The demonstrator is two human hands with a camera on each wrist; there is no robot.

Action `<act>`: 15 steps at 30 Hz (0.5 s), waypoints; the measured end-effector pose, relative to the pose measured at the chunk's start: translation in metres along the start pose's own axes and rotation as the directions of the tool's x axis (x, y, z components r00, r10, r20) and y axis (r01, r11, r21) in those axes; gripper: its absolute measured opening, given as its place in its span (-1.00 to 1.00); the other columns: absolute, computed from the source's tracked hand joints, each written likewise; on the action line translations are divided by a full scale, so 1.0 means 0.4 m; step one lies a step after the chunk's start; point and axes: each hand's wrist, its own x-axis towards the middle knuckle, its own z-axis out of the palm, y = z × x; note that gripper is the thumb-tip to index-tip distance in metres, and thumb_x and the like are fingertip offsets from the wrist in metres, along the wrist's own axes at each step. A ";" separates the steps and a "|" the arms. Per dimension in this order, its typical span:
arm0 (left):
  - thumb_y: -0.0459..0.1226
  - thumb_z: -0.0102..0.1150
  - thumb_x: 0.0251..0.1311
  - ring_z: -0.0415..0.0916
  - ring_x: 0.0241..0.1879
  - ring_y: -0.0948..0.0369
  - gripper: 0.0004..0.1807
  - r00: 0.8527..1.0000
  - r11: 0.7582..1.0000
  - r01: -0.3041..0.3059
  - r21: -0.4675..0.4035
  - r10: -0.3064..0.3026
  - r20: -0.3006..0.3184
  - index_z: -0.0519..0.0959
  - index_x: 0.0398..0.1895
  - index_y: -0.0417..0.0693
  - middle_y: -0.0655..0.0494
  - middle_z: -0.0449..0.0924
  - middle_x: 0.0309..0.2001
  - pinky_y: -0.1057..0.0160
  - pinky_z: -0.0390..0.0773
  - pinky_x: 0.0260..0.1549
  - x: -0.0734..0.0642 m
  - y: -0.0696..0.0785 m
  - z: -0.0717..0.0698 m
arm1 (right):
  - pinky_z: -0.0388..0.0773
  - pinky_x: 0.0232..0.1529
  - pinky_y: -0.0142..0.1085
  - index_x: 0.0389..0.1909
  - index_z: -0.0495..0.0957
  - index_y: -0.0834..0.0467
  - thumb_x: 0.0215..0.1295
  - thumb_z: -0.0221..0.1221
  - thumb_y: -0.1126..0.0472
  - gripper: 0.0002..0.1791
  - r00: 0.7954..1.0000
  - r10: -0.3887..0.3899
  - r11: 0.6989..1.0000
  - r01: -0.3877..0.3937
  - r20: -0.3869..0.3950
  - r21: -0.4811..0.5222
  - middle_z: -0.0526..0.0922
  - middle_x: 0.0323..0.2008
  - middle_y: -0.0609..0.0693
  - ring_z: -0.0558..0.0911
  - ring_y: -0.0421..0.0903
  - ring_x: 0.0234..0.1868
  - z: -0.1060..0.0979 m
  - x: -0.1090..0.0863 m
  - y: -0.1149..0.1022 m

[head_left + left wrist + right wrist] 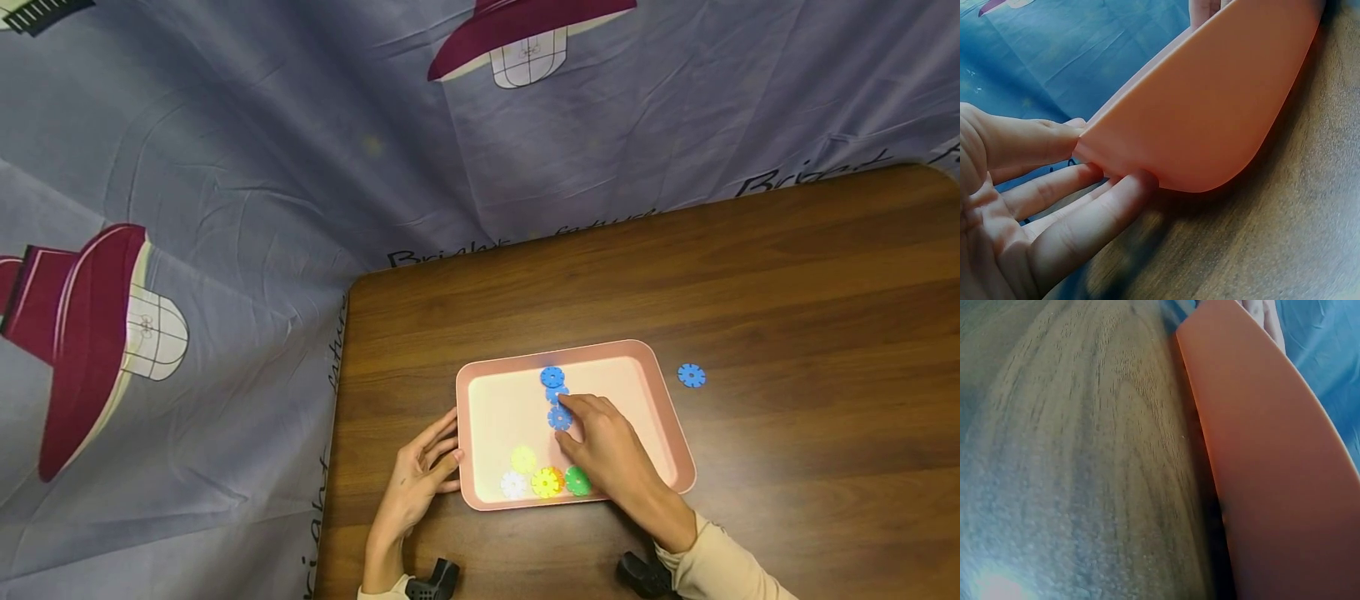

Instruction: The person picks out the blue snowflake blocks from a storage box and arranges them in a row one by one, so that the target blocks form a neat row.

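A shallow pink tray (480, 367) lies on the table, holding notched plastic discs. My left hand (422, 473) grips the tray's left side, thumb at the rim and fingers against the outer wall, as the left wrist view also shows. Over the tray, my right hand (611, 446) has thumb and index finger at opposite edges of a blue disc (559, 418). Two more blue discs, a middle one (553, 394) and an upper one (552, 377), line up beyond it. In the right wrist view the tray's outer wall (1272, 450) fills the right side.
Along the tray's near side lie a white disc (513, 484), a pale yellow disc (523, 459), a yellow disc (546, 482) overlapping an orange one, and a green disc (577, 481). A separate blue disc (692, 376) rests on the wooden table (810, 350) right of the tray. Printed cloth (300, 150) hangs behind.
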 end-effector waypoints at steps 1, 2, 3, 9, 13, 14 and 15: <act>-0.45 0.16 0.32 0.42 0.21 -0.17 -0.37 1.000 1.000 0.000 -0.001 0.000 0.000 0.29 0.45 -0.11 -0.24 0.27 0.38 0.09 0.72 -0.29 0.000 0.000 0.000 | 0.55 0.11 0.02 0.03 0.62 0.36 -0.06 0.48 0.33 -0.45 1.000 -0.001 1.000 0.001 -0.002 0.000 0.66 -0.05 0.20 0.60 0.14 0.03 0.001 0.000 -0.001; -0.45 0.16 0.32 0.42 0.21 -0.17 -0.37 1.000 1.000 -0.001 -0.001 0.001 0.000 0.29 0.45 -0.10 -0.24 0.27 0.38 0.09 0.72 -0.29 0.000 0.000 0.000 | 0.55 0.11 0.02 0.03 0.62 0.36 -0.06 0.48 0.33 -0.45 1.000 -0.001 1.000 0.001 -0.004 0.000 0.66 -0.05 0.20 0.60 0.14 0.02 0.002 0.000 -0.001; -0.45 0.16 0.32 0.42 0.21 -0.16 -0.37 1.000 1.000 -0.001 -0.001 0.001 0.000 0.29 0.45 -0.10 -0.24 0.27 0.38 0.09 0.72 -0.29 0.000 -0.001 0.000 | 0.56 0.10 0.01 0.02 0.62 0.36 -0.07 0.48 0.34 -0.45 1.000 0.001 1.000 -0.001 -0.005 0.000 0.66 -0.06 0.20 0.60 0.14 0.02 0.003 -0.001 -0.001; -0.45 0.16 0.32 0.42 0.22 -0.16 -0.37 1.000 1.000 0.000 -0.002 0.000 -0.002 0.29 0.45 -0.09 -0.22 0.28 0.38 0.09 0.72 -0.29 0.000 0.000 -0.001 | 0.59 0.05 0.00 -0.01 0.63 0.36 -0.09 0.49 0.35 -0.47 1.000 0.002 1.000 -0.002 -0.012 -0.007 0.67 -0.09 0.18 0.60 0.12 -0.03 0.009 -0.003 -0.004; -0.45 0.16 0.32 0.42 0.21 -0.16 -0.37 1.000 1.000 0.000 -0.004 0.000 -0.003 0.30 0.45 -0.08 -0.22 0.28 0.38 0.09 0.72 -0.28 0.000 0.000 0.000 | 0.59 0.04 0.00 -0.02 0.63 0.35 -0.10 0.49 0.35 -0.48 1.000 -0.004 1.000 0.004 -0.017 -0.020 0.67 -0.10 0.17 0.61 0.11 -0.04 0.012 0.003 -0.006; -0.45 0.16 0.32 0.42 0.21 -0.17 -0.37 1.000 1.000 0.002 -0.003 -0.002 -0.002 0.30 0.45 -0.08 -0.22 0.27 0.38 0.09 0.72 -0.28 0.000 0.000 0.000 | 0.59 0.05 0.00 -0.02 0.63 0.35 -0.10 0.49 0.35 -0.48 1.000 -0.003 1.000 0.003 -0.014 -0.025 0.67 -0.10 0.17 0.60 0.11 -0.03 0.013 0.004 -0.007; -0.45 0.16 0.32 0.42 0.21 -0.17 -0.37 1.000 1.000 0.003 -0.005 -0.003 -0.001 0.29 0.45 -0.09 -0.23 0.27 0.38 0.09 0.72 -0.28 -0.001 -0.001 0.000 | 0.59 0.05 0.00 -0.02 0.63 0.34 -0.09 0.49 0.35 -0.48 1.000 -0.001 1.000 0.001 -0.010 -0.028 0.67 -0.10 0.17 0.60 0.11 -0.03 0.014 0.005 -0.008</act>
